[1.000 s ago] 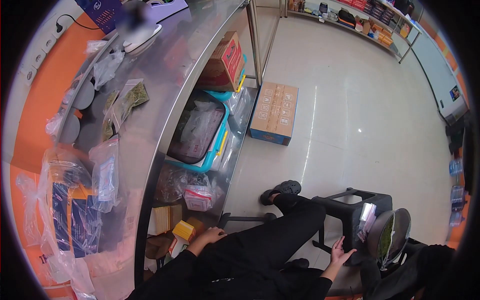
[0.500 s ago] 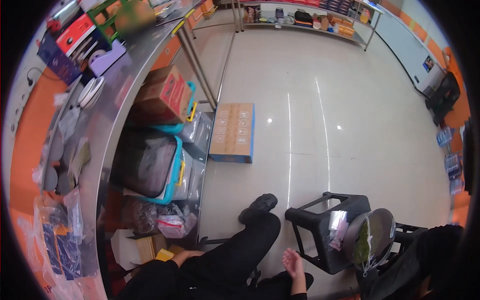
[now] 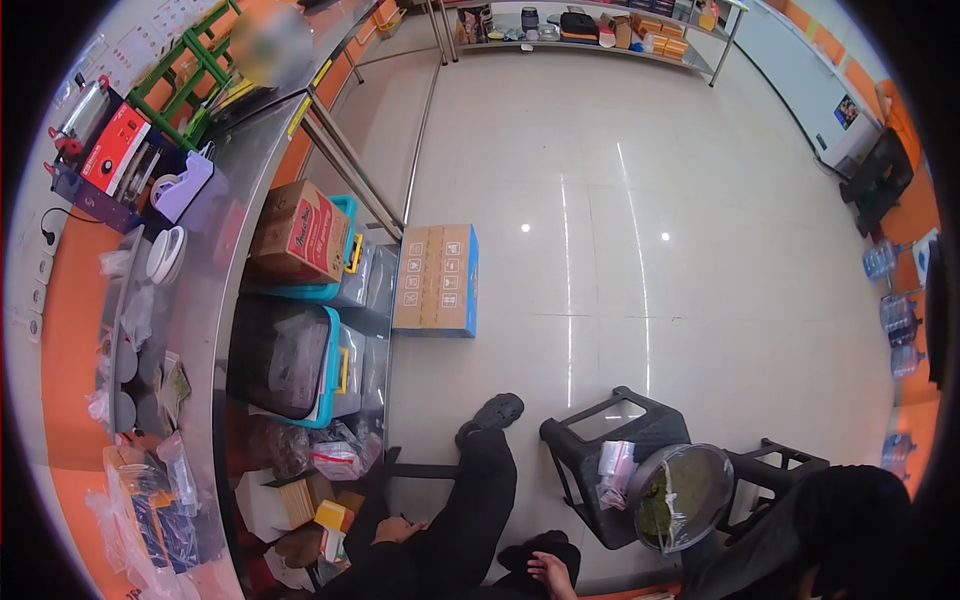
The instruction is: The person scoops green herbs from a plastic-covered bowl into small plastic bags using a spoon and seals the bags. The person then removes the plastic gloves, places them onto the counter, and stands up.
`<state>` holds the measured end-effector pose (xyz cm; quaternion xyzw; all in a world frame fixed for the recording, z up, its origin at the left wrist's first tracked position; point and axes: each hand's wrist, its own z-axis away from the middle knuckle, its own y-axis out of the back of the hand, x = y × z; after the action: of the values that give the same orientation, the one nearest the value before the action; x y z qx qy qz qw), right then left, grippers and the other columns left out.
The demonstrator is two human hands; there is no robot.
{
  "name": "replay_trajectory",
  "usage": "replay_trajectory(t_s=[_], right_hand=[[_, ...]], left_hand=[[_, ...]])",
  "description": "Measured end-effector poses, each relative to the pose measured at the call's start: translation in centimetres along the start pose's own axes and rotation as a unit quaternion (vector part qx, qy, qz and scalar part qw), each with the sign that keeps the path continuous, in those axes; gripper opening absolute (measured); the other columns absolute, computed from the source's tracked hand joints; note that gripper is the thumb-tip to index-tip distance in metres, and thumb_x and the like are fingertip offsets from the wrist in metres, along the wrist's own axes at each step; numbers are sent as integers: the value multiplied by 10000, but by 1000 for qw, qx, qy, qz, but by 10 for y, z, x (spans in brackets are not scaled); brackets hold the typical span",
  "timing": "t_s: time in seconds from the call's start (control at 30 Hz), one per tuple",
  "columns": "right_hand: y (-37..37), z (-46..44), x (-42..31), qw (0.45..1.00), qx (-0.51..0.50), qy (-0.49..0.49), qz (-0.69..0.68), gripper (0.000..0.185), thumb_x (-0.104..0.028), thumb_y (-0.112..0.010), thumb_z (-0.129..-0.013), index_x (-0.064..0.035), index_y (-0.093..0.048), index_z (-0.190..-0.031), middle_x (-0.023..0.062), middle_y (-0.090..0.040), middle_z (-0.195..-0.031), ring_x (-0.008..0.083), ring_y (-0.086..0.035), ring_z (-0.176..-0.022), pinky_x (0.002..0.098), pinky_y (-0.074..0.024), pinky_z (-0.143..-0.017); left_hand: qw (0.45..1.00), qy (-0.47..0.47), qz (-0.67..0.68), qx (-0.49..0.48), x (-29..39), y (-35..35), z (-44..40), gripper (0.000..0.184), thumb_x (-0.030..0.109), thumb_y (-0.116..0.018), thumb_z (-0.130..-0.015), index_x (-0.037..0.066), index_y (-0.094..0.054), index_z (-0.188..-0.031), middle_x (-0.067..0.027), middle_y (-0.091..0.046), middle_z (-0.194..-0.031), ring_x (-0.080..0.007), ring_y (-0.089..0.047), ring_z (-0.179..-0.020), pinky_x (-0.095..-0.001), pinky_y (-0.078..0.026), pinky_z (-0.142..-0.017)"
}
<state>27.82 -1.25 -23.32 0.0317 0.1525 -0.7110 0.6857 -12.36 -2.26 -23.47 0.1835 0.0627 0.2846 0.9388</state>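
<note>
My left hand (image 3: 398, 530) rests on my left thigh, near the small yellow box (image 3: 333, 516) on the lower shelf; its fingers are partly hidden. My right hand (image 3: 549, 570) is low at the bottom centre, palm up with fingers apart, holding nothing. To its right stands a black stool (image 3: 620, 435) bearing a pack of clear plastic bags (image 3: 616, 462). Beside the bags, a round metal bowl (image 3: 716, 480) holds green dried leaves (image 3: 685, 485) and a clear plastic bag.
A steel table (image 3: 225, 230) runs along the left, with plastic bins (image 3: 345, 370) below. A cardboard box (image 3: 435, 280) sits on the floor. Another person's dark-clothed leg (image 3: 800, 530) is at the lower right, beside a second stool (image 3: 775, 465).
The view has swung, so the table and box sit further left. My right hand has come down and in towards my lap, while my left hand stays on my thigh.
</note>
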Motion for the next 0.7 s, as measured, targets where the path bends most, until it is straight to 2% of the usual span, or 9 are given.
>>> replay_trajectory(t_s=[0.13, 0.23, 0.27, 0.37, 0.47, 0.57, 0.67, 0.7], right_hand=[[19, 40, -8, 999, -6, -25, 43, 307, -244, -468, -979, -58, -606, -1180, 105, -697, -994, 178, -676, -827, 280, -518, -710], [36, 61, -9, 997, -10, -42, 70, 300, -252, -473, -985, -69, -606, -1182, 95, -699, -990, 180, -673, -833, 286, -516, -712], [41, 67, -12, 996, -10, -43, 78, 299, -253, -472, -986, -72, -605, -1184, 93, -699, -988, 180, -674, -831, 285, -515, -712], [60, 70, -23, 996, -23, -32, 81, 299, -252, -472, -986, -74, -601, -1190, 88, -700, -982, 177, -674, -816, 284, -515, -708], [64, 92, -49, 995, -16, -16, 95, 307, -253, -476, -985, -64, -596, -1195, 90, -700, -983, 175, -675, -811, 283, -516, -710], [54, 140, -90, 994, 1, 16, 104, 319, -255, -478, -984, -56, -591, -1207, 96, -698, -988, 176, -676, -816, 284, -518, -718], [66, 167, -85, 996, -5, 40, 73, 331, -258, -474, -985, -55, -587, -1221, 99, -697, -994, 176, -676, -827, 282, -519, -729], [73, 177, -79, 997, -8, 37, 61, 333, -258, -471, -986, -57, -587, -1224, 97, -696, -997, 175, -675, -833, 281, -519, -732]], left_hand=[[997, 1, -77, -6, 20, -8, 9, 707, 640, -352, -897, 54, -734, -1000, -178, -693, -1043, -346, -646, -1022, -431, -499, -862], [994, -27, -100, -28, 27, -15, 15, 667, 594, -349, -913, 57, -720, -1048, -156, -691, -1077, -322, -637, -1059, -427, -488, -879], [991, -20, -118, -62, 34, -14, 18, 639, 567, -355, -917, 62, -714, -1073, -144, -691, -1093, -306, -632, -1083, -418, -473, -908], [989, -15, -139, -55, 58, -21, 25, 580, 533, -400, -920, 75, -713, -1086, -139, -687, -1110, -309, -629, -1092, -422, -464, -922], [990, 3, -135, -35, 95, -12, 47, 464, 456, -462, -918, 122, -707, -1127, -88, -679, -1164, -258, -637, -1106, -387, -487, -915], [977, -1, -172, -122, 112, -20, 43, 408, 404, -493, -924, 160, -680, -1192, -73, -641, -1249, -274, -616, -1138, -428, -450, -935], [976, -2, -198, -87, 118, -38, 37, 401, 413, -500, -916, 192, -683, -1196, -36, -638, -1264, -249, -609, -1158, -421, -441, -933], [982, 24, -177, -67, 118, -51, 34, 402, 413, -498, -918, 186, -684, -1194, -33, -640, -1260, -249, -609, -1159, -421, -440, -933]])
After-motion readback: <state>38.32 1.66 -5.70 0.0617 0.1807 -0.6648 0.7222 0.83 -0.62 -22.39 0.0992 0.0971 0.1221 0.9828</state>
